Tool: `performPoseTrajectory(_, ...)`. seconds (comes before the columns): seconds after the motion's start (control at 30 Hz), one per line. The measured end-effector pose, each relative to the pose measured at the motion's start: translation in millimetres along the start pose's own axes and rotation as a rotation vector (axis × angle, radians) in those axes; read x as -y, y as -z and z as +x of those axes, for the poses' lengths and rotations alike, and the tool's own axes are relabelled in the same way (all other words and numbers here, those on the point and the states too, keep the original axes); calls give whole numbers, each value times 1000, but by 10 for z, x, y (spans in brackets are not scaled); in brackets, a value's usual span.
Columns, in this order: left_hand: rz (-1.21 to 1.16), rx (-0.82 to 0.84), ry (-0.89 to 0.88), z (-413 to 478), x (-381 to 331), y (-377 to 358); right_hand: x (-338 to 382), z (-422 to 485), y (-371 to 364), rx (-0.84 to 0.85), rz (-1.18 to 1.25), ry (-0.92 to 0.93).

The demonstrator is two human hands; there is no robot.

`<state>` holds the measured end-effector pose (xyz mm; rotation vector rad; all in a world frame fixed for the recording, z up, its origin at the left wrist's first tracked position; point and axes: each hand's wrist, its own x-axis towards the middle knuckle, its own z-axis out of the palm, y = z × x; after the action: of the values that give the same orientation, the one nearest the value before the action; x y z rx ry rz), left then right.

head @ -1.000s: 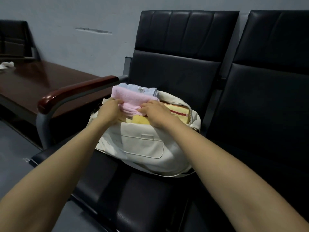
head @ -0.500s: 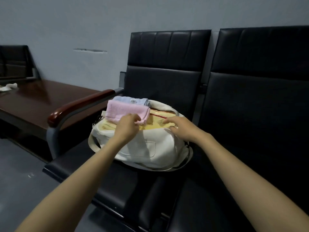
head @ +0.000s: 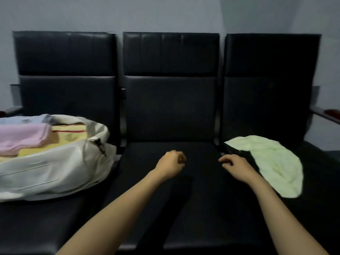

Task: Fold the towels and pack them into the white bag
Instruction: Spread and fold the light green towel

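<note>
My left hand (head: 172, 163) over middle seat (head: 202, 196), fingers curled into fist, gripping nothing. My right hand (head: 238, 166) near it, fingers loosely bent, empty, just left of green towel (head: 272, 162). Green towel crumpled, unfolded, on right seat (head: 320, 192). White bag (head: 55, 170) on left seat (head: 36, 227), mouth open. Pink towel (head: 22, 138), yellow towel (head: 71, 134) and blue towel (head: 20, 120) folded inside.
</note>
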<state>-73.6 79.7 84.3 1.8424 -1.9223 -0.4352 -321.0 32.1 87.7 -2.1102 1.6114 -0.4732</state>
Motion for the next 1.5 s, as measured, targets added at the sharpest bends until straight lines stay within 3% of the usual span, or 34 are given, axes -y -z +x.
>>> performPoseTrajectory(0.17, -97, 89, -105, 372, -760, -707, -867, -173, 287, -158, 13, -223)
performPoseTrajectory(0.37, -169, 206, -187, 706, -1420, -1398, -1624, -301, 613, -202, -96, -500)
performPoseTrajectory(0.47, -193, 259, -222, 809, -1641, -1677, -1883, -366, 561, -140, -67, -585)
performPoseTrajectory(0.57, -186, 303, -254, 879, -1798, -1896, -1973, -379, 425, -77, -53, -552)
performPoseTrajectory(0.77, -112, 328, -322, 943, -1907, -2121, -1943, -318, 316, -123, -173, -424)
performPoseTrajectory(0.93, -8, 436, -392, 936, -1807, -2152, -1760, -356, 456, -18, 207, -326)
performPoseTrajectory(1.1, -234, 395, -286, 787, -1765, -1982, -1769, -308, 406, -109, 89, -449)
performPoseTrajectory(1.23, -513, 312, -135, 668, -1711, -1728, -1694, -293, 321, 37, -58, -484)
performPoseTrajectory(1.33, -544, 271, -108, 590, -1547, -1523, -1610, -244, 277, 45, -143, -496)
performPoseTrajectory(1.43, -481, 322, -127, 498, -1289, -1321, -1404, -211, 249, -31, 52, -362)
performPoseTrajectory(1.5, -443, 264, -131, 414, -1118, -1099, -1096, -198, 207, -105, 285, -277)
